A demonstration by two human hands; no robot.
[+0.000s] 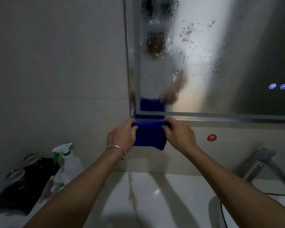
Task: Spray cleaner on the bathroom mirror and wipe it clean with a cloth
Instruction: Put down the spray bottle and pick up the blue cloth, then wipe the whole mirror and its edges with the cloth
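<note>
Holding folded cloth under the mirror's lower left corner

Grey tiled wall [56, 63] on the left; mirror [204, 55] fills the upper right, its glass covered in droplets and foam streaks, heaviest near the top; two lit touch icons [272, 86] at its right side; metal frame along the left and bottom edges. Blue cloth [148, 135] is folded into a thick pad, held in the air just below the mirror's lower left corner, its top edge near the frame, contact unclear. Left hand [122, 137], bracelet [118, 149] on the wrist, pinches the cloth's left end, fingers curled over the top; right hand [179, 137] pinches the right end the same way. Red round sticker [212, 137] on the wall just right of the right hand. White basin [155, 195] below the arms, wet and glossy; tap [260, 163] at its right back edge, dark cable [223, 216] beyond. Spray bottle [69, 160] stands upright at the counter's left back, touching a black bag-like item [23, 183], blurred. Open wall between cloth and basin; mirror face unobstructed above the hands.
</note>
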